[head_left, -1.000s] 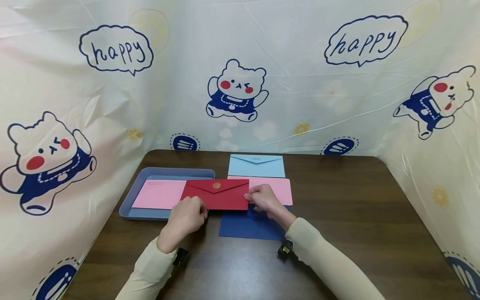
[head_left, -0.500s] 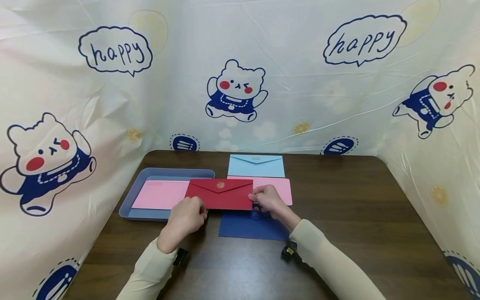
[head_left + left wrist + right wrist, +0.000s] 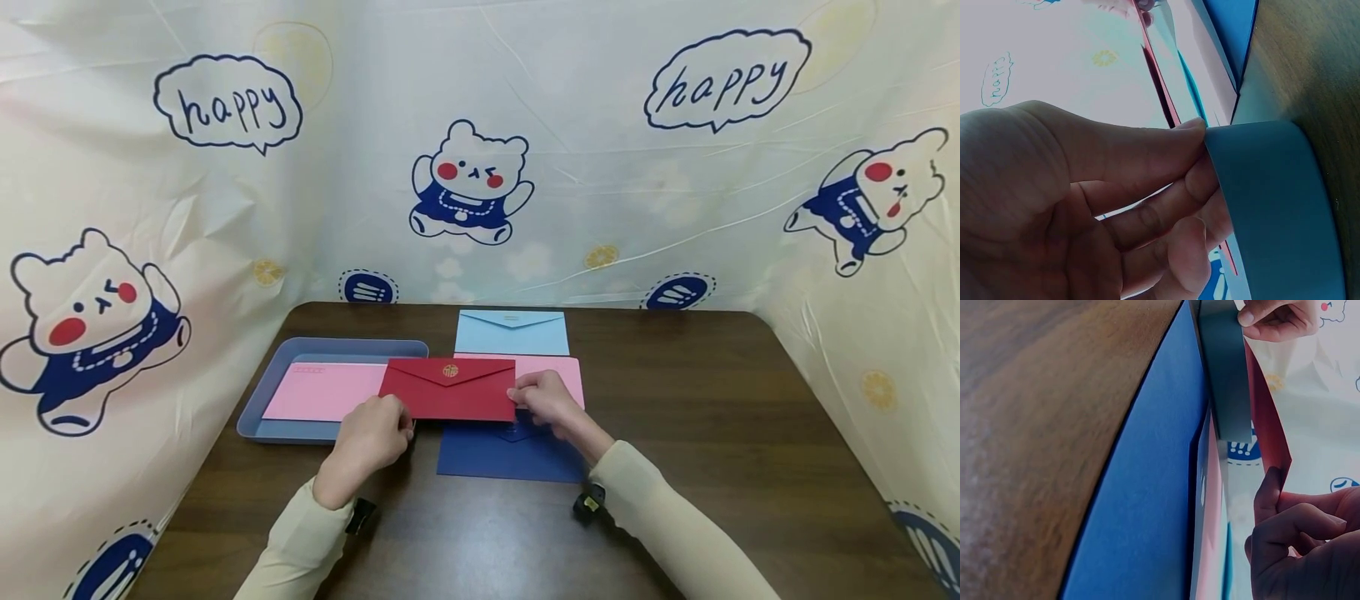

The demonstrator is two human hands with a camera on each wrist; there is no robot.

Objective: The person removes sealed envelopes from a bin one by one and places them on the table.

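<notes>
A red envelope (image 3: 450,400) with a gold emblem on its flap is held raised, its left end over the right side of the blue-grey tray (image 3: 255,417). My right hand (image 3: 547,398) pinches its right edge between thumb and fingers, plain too in the right wrist view, where the envelope (image 3: 1267,412) slants up. My left hand (image 3: 372,432) grips the tray's near right rim; in the left wrist view the thumb lies at the tray wall (image 3: 1279,200). Inside the tray lies a pink envelope (image 3: 322,392), its right part hidden behind the red one.
Right of the tray, a light blue envelope (image 3: 513,333), another pink envelope (image 3: 568,379) and a dark blue envelope (image 3: 502,458) lie in a column, the red one covering parts of them. A patterned curtain (image 3: 600,167) encloses the brown table (image 3: 712,433) at the back and sides.
The red envelope has shifted right with my right hand, uncovering more of the pink envelope in the tray. My left hand has stayed at the tray rim.
</notes>
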